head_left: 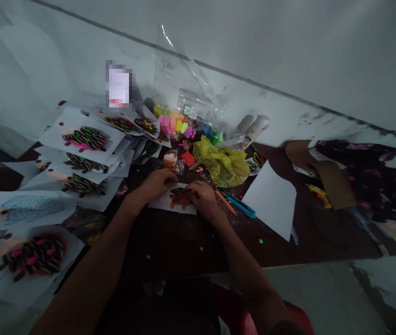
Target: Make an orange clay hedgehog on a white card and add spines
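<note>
A small white paper (161,204) lies on the dark table in front of me, bearing a brown clay hedgehog (180,199) with dark striped seeds on its back. My left hand (158,184) rests at the paper's upper left edge, fingers bent and drawn together; what they hold, if anything, is hidden. Over the hedgehog's right side, my right hand (203,196) has its fingers curled down and closed, touching the picture; nothing between them can be made out. Just beyond the hands are a small tub of orange material (170,159) and a red piece (187,159).
Finished-looking hedgehog pictures (85,138) are piled on the left. Behind stand colourful clay packs (184,126) in clear plastic and a yellow plastic bag (223,163). To the right lie blue scissors (239,204), an orange pen-like stick (224,202), white sheets (271,197) and dark floral cloth (365,177).
</note>
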Action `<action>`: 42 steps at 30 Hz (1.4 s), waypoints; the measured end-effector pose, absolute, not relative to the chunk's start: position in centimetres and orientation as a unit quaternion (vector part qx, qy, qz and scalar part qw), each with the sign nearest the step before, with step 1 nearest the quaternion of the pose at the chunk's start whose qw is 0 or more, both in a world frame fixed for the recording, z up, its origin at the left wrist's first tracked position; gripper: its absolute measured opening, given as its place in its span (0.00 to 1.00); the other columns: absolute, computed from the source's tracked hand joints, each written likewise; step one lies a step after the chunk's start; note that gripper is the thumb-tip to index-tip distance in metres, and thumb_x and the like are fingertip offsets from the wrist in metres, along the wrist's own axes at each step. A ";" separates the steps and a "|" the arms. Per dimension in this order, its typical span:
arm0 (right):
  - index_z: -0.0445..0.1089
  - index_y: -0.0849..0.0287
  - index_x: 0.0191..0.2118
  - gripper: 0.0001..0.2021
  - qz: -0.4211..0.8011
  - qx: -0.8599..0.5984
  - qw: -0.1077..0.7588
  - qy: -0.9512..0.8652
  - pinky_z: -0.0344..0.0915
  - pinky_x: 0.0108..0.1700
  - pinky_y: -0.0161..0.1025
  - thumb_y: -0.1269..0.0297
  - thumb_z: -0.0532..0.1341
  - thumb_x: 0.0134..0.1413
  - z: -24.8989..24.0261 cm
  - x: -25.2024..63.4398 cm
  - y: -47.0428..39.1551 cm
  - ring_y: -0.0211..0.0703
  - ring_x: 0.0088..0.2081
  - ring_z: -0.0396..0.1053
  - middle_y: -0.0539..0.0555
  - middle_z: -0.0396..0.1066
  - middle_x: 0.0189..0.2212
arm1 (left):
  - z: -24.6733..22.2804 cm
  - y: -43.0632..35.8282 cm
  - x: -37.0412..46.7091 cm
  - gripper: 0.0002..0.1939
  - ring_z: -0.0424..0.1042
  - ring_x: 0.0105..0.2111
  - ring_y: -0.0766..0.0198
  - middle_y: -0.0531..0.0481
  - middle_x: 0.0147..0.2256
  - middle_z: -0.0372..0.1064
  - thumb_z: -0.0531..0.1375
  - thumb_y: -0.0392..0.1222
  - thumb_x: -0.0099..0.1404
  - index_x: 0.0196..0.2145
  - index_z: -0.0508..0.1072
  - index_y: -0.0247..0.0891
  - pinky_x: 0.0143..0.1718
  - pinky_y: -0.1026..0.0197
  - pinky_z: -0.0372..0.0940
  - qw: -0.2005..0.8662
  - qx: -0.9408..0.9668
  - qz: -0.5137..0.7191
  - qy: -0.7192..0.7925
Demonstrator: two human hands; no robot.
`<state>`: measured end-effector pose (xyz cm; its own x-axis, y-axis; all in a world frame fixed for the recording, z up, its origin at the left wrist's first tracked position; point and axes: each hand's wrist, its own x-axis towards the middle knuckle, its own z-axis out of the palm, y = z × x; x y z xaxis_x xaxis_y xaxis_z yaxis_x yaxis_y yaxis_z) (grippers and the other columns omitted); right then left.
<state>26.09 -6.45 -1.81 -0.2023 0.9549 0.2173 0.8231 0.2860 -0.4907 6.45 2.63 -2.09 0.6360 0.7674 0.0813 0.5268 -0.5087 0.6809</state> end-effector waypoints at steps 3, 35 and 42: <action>0.78 0.55 0.41 0.12 0.126 -0.588 0.229 -0.765 0.66 0.46 0.39 0.74 0.58 0.61 -1.8 26.1 -6.3 0.45 0.42 0.71 0.55 0.75 0.38 | -2.1 2.6 6.4 0.13 0.74 0.39 0.60 0.46 0.38 0.78 0.56 0.30 0.60 0.36 0.81 0.37 0.44 0.60 0.68 0.318 0.849 0.195 0.375; 0.77 0.57 0.40 0.09 0.085 -0.600 0.287 -0.742 0.64 0.46 0.39 0.72 0.59 0.64 -1.6 26.2 -6.6 0.44 0.41 0.69 0.54 0.73 0.35 | -2.6 2.8 6.4 0.13 0.73 0.38 0.60 0.46 0.37 0.76 0.57 0.30 0.61 0.36 0.81 0.36 0.43 0.61 0.67 0.329 0.846 0.200 0.370; 0.79 0.57 0.46 0.13 0.074 -0.573 0.247 -0.778 0.65 0.46 0.40 0.73 0.59 0.62 -1.6 26.0 -6.9 0.46 0.43 0.68 0.57 0.72 0.40 | -2.1 2.7 6.2 0.18 0.73 0.37 0.61 0.46 0.38 0.75 0.54 0.28 0.62 0.39 0.83 0.38 0.44 0.62 0.67 0.321 0.854 0.177 0.369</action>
